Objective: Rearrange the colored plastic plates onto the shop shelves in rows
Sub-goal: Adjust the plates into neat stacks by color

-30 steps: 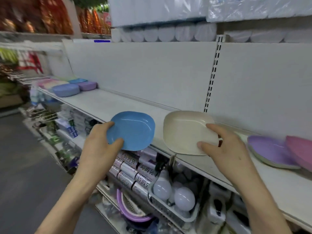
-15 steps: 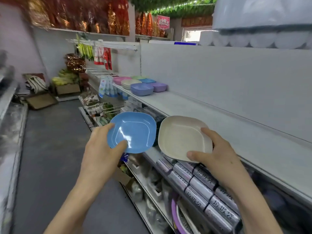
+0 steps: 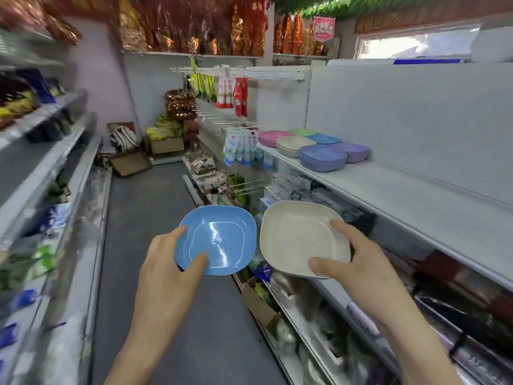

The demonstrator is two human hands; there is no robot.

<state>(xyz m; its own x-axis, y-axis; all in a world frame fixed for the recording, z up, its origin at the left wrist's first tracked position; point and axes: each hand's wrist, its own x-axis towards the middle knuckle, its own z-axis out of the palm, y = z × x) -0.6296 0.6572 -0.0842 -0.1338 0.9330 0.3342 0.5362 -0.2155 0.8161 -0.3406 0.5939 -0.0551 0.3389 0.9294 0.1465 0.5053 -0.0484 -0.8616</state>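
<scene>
Midway down a narrow shop aisle, you look along the grey floor with shelving on both sides. Your left hand holds a blue plate at its near left corner. The grip is closed on it, with the thumb pressed on the inner face and the forefinger lying along the left rim. Your right hand holds a cream plate at its near right corner, with the grip closed the same way: thumb on the near rim, forefinger over the right rim.

Both plates are rounded squares, face up, side by side and almost touching. They are held in the air over the aisle, just left of the white shelf on the right. At the far end of that shelf, six low stacks of plates stand in two rows. Pink stack, cream stack and periwinkle stack run along the front edge. Green stack, blue stack and purple stack sit nearer the back wall. Packaged goods on the lower shelves are too blurred to identify.
</scene>
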